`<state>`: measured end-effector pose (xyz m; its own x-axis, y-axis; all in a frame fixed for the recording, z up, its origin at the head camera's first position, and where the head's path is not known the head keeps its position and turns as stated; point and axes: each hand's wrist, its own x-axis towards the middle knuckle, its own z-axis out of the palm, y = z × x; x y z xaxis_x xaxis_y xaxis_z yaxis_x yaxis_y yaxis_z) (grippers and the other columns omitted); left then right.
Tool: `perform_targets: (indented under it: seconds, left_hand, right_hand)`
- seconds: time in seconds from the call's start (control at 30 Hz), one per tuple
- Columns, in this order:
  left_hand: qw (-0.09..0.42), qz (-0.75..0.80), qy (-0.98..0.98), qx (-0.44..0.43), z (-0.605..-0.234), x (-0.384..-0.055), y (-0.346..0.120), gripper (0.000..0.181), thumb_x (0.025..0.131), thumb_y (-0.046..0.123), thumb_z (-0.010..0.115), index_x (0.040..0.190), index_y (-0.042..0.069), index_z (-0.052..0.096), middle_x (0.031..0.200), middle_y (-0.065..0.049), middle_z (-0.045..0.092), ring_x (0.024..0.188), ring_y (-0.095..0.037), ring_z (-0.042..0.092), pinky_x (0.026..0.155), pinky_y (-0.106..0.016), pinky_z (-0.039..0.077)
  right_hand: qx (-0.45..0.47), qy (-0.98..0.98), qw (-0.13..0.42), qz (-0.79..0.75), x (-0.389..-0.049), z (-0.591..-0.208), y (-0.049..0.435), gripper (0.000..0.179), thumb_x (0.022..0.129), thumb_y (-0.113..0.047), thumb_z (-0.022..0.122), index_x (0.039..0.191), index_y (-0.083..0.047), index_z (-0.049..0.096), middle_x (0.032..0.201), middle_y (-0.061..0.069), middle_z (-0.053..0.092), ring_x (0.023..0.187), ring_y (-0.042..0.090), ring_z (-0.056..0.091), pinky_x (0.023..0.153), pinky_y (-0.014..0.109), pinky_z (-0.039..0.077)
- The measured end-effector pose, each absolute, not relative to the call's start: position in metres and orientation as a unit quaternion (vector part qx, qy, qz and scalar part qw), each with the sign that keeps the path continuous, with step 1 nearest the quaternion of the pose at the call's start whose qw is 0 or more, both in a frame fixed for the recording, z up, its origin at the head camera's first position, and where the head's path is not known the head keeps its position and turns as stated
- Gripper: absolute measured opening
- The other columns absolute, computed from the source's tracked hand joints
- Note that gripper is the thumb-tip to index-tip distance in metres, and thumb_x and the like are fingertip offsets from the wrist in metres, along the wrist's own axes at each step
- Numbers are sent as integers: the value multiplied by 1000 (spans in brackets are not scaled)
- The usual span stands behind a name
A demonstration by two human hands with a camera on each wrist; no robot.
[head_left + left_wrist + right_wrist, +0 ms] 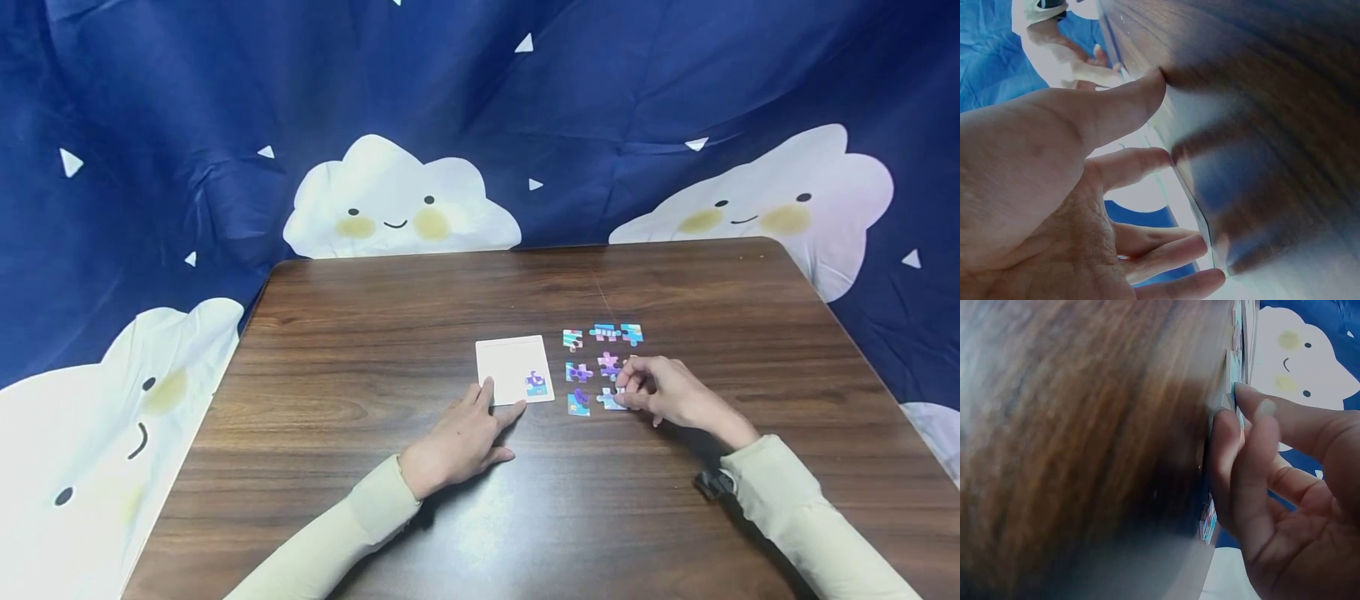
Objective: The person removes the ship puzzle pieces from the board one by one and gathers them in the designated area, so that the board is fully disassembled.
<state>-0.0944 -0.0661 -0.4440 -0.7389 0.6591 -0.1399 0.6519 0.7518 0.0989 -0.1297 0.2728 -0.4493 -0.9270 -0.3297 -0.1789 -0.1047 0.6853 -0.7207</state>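
My left hand [461,437] lies at the near edge of a white square puzzle board [504,360]. Its fingers are spread, and the fingertips [1200,247] touch that edge in the left wrist view. One purple and blue jigsaw piece [536,384] sits in the board's near right corner. To the right, my right hand [671,393] pinches a light blue jigsaw piece [609,398] between thumb and finger. In the right wrist view this piece [1231,372] is seen nearly edge-on at the fingertips, which hide part of it.
Several loose jigsaw pieces lie in rough rows right of the board, among them a striped piece [573,338], a purple piece [578,372] and a blue corner piece [578,404]. The brown wooden table [360,325] ends at a blue curtain [450,83] with clouds.
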Motion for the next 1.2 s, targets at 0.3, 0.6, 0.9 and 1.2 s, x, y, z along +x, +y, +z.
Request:
perform_targets:
  seconds: [0.3,0.6,0.9,1.2]
  left_hand:
    - [80,20,934,347,-445,-94,-66,70,97,50,68,158,24,47,156,-36,42,135,-41,52,104,-51,56]
    - [77,22,933,351,-446,-92,-67,69,97,49,68,158,22,48,154,-37,44,136,-42,52,108,-50,53]
    - [88,29,935,344,-448,-91,-64,69,98,49,67,159,24,46,157,-37,41,140,-45,50,108,-52,53]
    - [75,18,935,347,-449,-92,-64,69,98,49,67,158,22,47,154,-37,44,135,-40,52,106,-49,54]
  right_hand:
    - [-87,914,145,-369,-132,-451,270,17,88,-11,81,98,-6,68,85,7,64,61,14,58,47,31,55]
    - [-87,923,128,-351,-132,-449,267,21,86,-15,84,97,-8,68,87,5,64,57,12,57,45,29,53]
    - [-106,942,47,-316,-133,-447,258,12,93,-20,78,88,-14,69,73,-2,63,54,6,53,50,24,42]
    - [-140,936,38,-321,-152,-448,233,9,94,-16,75,86,-15,70,76,-2,64,69,10,55,64,22,44]
